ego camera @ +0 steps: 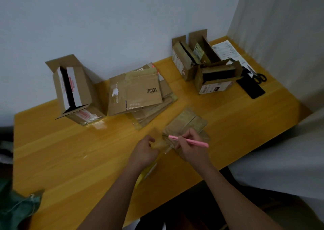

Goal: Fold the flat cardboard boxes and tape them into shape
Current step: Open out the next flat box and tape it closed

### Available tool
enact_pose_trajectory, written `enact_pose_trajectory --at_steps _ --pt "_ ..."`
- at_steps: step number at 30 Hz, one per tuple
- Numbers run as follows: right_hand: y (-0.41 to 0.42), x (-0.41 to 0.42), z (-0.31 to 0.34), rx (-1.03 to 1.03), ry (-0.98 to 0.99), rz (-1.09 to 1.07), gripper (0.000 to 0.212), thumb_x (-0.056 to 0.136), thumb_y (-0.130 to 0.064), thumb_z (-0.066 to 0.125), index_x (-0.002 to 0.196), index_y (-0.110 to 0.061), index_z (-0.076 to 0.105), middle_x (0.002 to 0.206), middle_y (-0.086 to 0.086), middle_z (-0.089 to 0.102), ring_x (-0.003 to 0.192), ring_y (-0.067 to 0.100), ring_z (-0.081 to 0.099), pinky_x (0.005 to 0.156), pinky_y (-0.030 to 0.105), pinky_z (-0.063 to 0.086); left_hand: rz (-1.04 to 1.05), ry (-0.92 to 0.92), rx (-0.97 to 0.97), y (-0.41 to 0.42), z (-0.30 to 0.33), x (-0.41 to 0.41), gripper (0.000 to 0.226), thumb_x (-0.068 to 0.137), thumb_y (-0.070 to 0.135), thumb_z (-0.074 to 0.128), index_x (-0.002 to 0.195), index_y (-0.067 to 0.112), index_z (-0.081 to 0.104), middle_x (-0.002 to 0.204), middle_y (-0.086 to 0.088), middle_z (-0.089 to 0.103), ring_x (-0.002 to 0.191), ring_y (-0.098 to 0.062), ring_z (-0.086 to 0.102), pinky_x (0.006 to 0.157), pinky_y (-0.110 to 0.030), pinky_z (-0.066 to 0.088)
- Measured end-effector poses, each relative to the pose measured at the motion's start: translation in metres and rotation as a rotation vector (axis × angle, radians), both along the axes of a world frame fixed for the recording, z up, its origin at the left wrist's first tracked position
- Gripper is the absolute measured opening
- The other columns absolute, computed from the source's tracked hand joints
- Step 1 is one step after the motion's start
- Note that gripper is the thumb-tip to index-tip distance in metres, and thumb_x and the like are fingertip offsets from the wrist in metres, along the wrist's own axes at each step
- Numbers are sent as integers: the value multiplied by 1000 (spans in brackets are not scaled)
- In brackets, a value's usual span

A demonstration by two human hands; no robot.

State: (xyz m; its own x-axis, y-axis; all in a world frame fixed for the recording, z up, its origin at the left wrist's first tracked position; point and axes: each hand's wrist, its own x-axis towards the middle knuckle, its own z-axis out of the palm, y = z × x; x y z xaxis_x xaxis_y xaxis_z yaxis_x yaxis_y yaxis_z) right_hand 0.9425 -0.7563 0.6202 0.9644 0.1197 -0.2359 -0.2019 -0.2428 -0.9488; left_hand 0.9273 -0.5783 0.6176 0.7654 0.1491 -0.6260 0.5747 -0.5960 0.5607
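Note:
A small folded cardboard box [186, 122] lies on the yellow wooden table [70, 150] in front of me. A strip of clear tape [162, 144] runs from its near end toward my left hand [144, 151], whose curled fingers pinch the tape. My right hand [192, 147] rests at the box's near edge and grips a pink pen-shaped cutter [188, 141], its tip pointing left over the tape. A yellow object [146, 172], perhaps the tape roll, lies blurred under my left wrist.
A pile of flat cardboard boxes [138, 92] sits mid-table at the wall. An assembled open box [73, 89] stands to its left. Three assembled boxes [203, 63] stand at the back right, with papers [226, 49], scissors [257, 75] and a black phone [251, 88] beside them.

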Motion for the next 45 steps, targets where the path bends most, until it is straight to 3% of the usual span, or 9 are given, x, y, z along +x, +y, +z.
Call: enact_pose_trajectory --at_steps 9,14,19,23,27,31,34,38,45 --pt "-8 -3 -6 -10 -22 68 23 93 -2 54 74 -10 44 61 12 57 54 6 55 61 43 51 -79 -3 74 5 -8 12 20 98 24 51 93 15 67 86 -5 64 65 -20 53 60 -31 42" --pt "-6 -5 -13 -64 -14 197 25 95 -22 52 74 -23 39 73 18 51 63 36 45 56 49 40 -111 5 78 1 -9 11 19 101 25 46 92 17 61 90 -8 62 70 -25 52 67 -42 45" --pt "-9 -6 -16 -167 -12 317 33 93 -16 56 71 -19 32 69 1 35 57 11 30 58 21 29 -146 -12 95 1 -10 11 19 101 25 46 94 18 63 91 -5 62 80 -30 60 72 -49 51" --pt "-11 -7 -14 -161 -11 261 38 82 -7 60 64 -22 30 61 -7 32 57 10 30 82 33 49 -103 -26 108 4 -9 11 18 99 27 49 89 19 63 89 -6 64 76 -28 61 73 -48 53" --pt "-11 -7 -10 -17 9 53 28 82 -11 59 64 -14 38 55 3 42 49 15 40 47 35 41 -127 -7 82 6 -7 12 18 101 27 50 95 17 63 92 -8 64 69 -29 56 65 -42 48" --pt "-4 -4 -7 51 -6 -106 30 91 3 56 68 -10 42 55 8 52 48 15 52 51 31 49 -118 -7 62 7 -6 12 18 101 26 49 94 15 63 93 -10 64 66 -25 51 62 -38 42" --pt "3 -5 -9 -46 46 1 21 97 -15 57 79 -9 47 74 10 64 60 9 61 56 28 48 -120 -13 54 8 -7 11 18 100 25 51 91 16 64 89 -11 65 62 -24 50 60 -36 40" --pt "6 -11 -14 -67 102 94 28 92 -22 59 71 -19 41 76 22 54 63 33 47 58 37 40 -145 -51 92 6 -7 9 17 99 26 51 90 19 65 89 -8 66 72 -28 59 65 -42 49" --pt "6 -8 0 -49 89 92 25 73 -21 62 64 -15 40 62 9 43 60 20 46 52 34 38 -181 -113 156 3 -8 6 17 97 21 51 85 21 64 85 3 63 77 -20 61 68 -40 52"
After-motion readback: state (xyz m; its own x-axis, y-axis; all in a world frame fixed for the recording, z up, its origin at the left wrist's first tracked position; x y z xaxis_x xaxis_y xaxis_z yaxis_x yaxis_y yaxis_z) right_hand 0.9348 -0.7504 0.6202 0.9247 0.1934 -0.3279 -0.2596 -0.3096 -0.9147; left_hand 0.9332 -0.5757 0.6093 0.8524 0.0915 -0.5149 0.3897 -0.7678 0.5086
